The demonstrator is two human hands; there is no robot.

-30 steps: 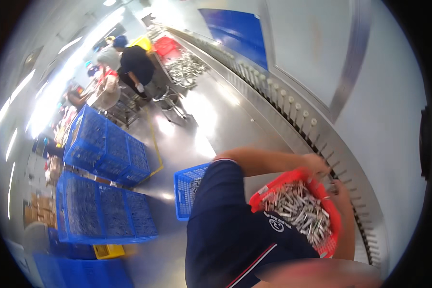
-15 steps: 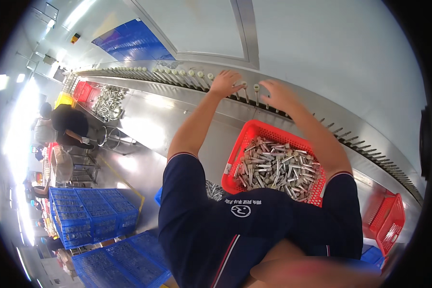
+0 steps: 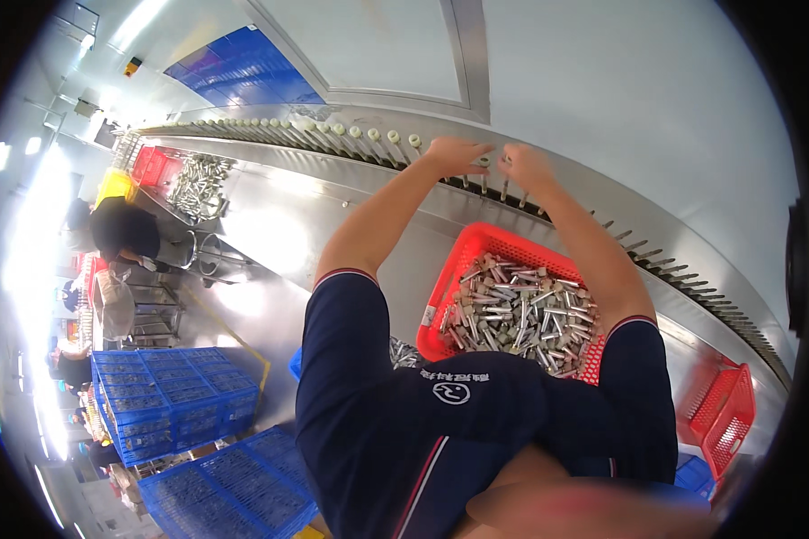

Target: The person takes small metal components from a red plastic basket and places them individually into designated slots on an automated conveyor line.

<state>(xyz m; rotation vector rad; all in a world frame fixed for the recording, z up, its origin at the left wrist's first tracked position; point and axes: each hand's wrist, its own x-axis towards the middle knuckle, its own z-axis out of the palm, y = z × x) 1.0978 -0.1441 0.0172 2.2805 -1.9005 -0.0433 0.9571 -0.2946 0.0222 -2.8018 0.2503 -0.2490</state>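
Observation:
A long row of upright metal pins runs along the back of the steel bench, many topped with pale round caps (image 3: 414, 141). My left hand (image 3: 457, 156) reaches over this row, fingers stretched out beside a capped pin (image 3: 484, 165). Just to its right, my right hand (image 3: 528, 167) has its fingertips pinched on the top of another capped pin (image 3: 504, 190). Below my hands, a red plastic basket (image 3: 440, 310) holds a heap of loose metal stems with greyish-beige heads (image 3: 521, 314).
Bare, tilted pins (image 3: 683, 277) continue to the right. Another red basket (image 3: 728, 422) stands at the lower right. Blue crates (image 3: 175, 395) are stacked at left. More metal parts (image 3: 202, 184) lie at the bench's far left, where a person in dark clothing (image 3: 124, 229) bends.
Both hands have come closer together; the left has moved right along the row. My right fingers, spread before, are now pinched at a capped pin. The nearest capped pins sit slightly further right.

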